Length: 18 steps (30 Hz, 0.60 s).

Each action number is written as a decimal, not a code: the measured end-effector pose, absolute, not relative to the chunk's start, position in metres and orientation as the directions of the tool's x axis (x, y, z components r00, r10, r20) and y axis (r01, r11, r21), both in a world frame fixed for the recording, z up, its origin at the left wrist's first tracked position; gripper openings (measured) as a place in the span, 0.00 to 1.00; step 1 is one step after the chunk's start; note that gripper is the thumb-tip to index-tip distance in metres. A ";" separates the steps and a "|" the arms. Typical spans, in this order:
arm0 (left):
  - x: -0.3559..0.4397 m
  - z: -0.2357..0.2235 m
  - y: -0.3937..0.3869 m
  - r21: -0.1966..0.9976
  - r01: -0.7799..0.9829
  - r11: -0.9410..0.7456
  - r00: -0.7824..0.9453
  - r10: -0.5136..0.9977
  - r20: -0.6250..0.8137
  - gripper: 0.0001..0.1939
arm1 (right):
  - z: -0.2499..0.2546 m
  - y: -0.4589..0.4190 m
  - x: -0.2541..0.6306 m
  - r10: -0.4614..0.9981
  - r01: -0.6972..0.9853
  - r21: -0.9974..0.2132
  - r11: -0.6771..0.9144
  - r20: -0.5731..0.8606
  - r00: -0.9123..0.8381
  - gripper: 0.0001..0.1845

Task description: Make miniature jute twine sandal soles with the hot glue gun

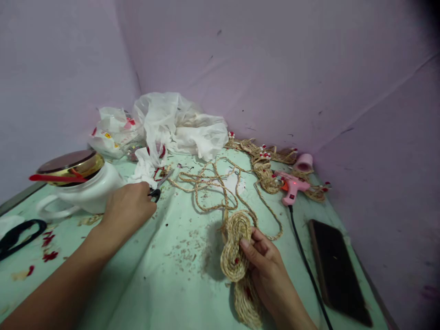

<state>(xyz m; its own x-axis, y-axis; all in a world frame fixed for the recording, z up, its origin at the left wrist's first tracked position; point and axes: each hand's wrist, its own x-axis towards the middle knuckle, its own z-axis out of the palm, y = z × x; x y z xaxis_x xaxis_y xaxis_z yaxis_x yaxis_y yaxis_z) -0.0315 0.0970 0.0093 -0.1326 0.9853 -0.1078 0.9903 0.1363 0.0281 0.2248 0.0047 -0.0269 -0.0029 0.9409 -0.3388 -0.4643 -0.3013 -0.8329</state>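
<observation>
A coiled braided straw-rope piece (236, 247), shaped like a small shoe sole, is held up in my right hand (266, 263), thumb on its face and fingers behind. A similar coiled piece (246, 305) hangs or lies just below it; how the two join is hidden. From the held coil a loose braided rope (201, 185) runs out in loops across the table. My left hand (132, 204) reaches forward, its fingers curled at the black handle of a pair of scissors (156, 195), whose blades point away; the fingertips are mostly hidden.
Left stand a white teapot (99, 190) and a gold-rimmed lid with a red stick. Plastic bags (178, 126) lie at the back. Finished-looking coiled rope pieces (264, 174), a pink glue gun (292, 187) with its cord, and a phone (338, 270) occupy the right side.
</observation>
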 end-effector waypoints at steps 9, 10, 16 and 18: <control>-0.033 0.026 0.083 0.631 0.755 0.179 0.097 0.921 -0.378 0.05 | -0.018 0.008 0.229 0.928 -0.607 -0.741 -0.289 -0.372 0.012 0.14; -0.028 0.024 0.080 0.610 0.782 0.128 0.136 0.920 -0.368 0.06 | -0.018 0.008 0.229 0.930 -0.604 -0.743 -0.288 -0.367 0.007 0.14; 0.017 0.011 0.052 0.495 0.860 -0.120 0.229 0.959 -0.165 0.10 | -0.020 0.008 0.228 0.932 -0.610 -0.737 -0.290 -0.361 -0.007 0.14; 0.030 0.007 0.035 0.509 0.816 -0.274 0.363 0.928 -0.083 0.10 | -0.021 0.008 0.228 0.930 -0.634 -0.719 -0.286 -0.367 -0.004 0.13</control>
<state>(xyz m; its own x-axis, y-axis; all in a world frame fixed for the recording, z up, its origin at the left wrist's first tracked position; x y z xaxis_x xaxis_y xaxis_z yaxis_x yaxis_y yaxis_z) 0.0305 0.0353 0.0068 0.3628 0.9282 -0.0830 0.8161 -0.2735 0.5091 0.2283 0.0082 -0.0207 -0.0038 0.9302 -0.3671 -0.6335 -0.2863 -0.7188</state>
